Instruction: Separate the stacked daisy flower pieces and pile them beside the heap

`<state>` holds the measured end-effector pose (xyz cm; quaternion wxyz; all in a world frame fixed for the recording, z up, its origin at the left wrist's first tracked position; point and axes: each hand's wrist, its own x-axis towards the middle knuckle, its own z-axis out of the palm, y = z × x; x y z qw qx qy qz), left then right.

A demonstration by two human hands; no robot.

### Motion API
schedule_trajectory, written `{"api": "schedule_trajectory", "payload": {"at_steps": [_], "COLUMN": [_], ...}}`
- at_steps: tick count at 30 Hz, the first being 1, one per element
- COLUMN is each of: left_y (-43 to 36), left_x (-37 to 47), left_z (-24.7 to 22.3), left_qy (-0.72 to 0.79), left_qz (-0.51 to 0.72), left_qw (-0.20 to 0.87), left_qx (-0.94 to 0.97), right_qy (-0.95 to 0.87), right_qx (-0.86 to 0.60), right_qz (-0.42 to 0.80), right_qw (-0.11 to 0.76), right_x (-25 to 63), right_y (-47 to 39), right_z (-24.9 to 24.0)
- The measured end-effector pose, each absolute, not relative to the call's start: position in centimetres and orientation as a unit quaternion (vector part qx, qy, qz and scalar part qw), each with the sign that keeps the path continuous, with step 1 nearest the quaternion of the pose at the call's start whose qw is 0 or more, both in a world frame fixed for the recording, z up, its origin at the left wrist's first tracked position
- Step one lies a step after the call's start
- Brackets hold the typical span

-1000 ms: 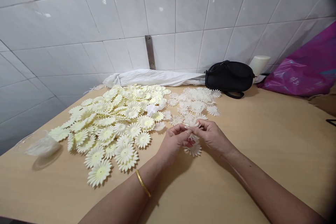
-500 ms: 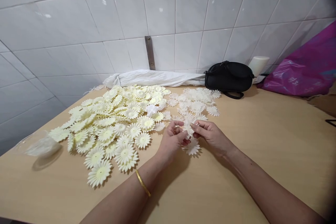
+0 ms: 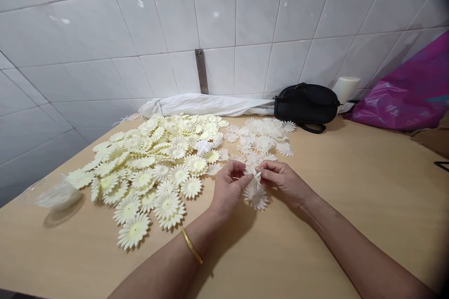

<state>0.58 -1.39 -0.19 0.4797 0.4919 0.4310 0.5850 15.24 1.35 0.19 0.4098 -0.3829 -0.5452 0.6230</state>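
Between my two hands is a small white artificial flower piece [image 3: 256, 176], pinched by the fingertips from both sides. My left hand [image 3: 229, 188], thumb and fingers closed, grips its left side. From the right, my right hand [image 3: 283, 181] pinches its edge with thumb and forefinger. Just below the hands a white petal disc [image 3: 256, 197] lies on the table. Beyond the fingers spreads a loose pile of thin white petal discs [image 3: 263, 143]. A larger heap of pale yellow petal discs [image 3: 142, 178] covers the table to the left of my left hand.
A clear bowl [image 3: 56, 196] holding whitish material stands at the left. Along the tiled wall lie a rolled white cloth [image 3: 206, 104] and a black case [image 3: 306, 103]. A white bottle [image 3: 345, 88] and a purple plastic bag [image 3: 403, 91] are at the back right.
The held flower piece has turned and bunched between my fingertips, and my left fingers have drawn in behind it. The piles have not moved.
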Motion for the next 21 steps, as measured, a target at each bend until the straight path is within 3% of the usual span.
{"api": "schedule_trajectory", "payload": {"at_steps": [8, 14, 18, 21], "left_y": [-2.0, -1.6, -0.8, -0.5], "left_x": [0.7, 0.3, -0.2, -0.3], "left_z": [-0.1, 0.5, -0.1, -0.4], "left_qy": [0.443, 0.456, 0.481, 0.495], "left_qz": [0.517, 0.574, 0.569, 0.560], "left_qw": [0.399, 0.379, 0.420, 0.410], "left_qx": [0.615, 0.564, 0.517, 0.523], "right_qy": [-0.549, -0.531, -0.591, -0.680], "right_qx": [-0.390, -0.514, -0.553, -0.581], "right_qz": [0.618, 0.424, 0.362, 0.190], "right_qw": [0.405, 0.523, 0.462, 0.404], "right_x": [15.1, 16.8, 17.6, 17.3], "right_y": [1.5, 3.2, 3.7, 3.3], "right_z": [-0.2, -0.4, -0.3, -0.4]}}
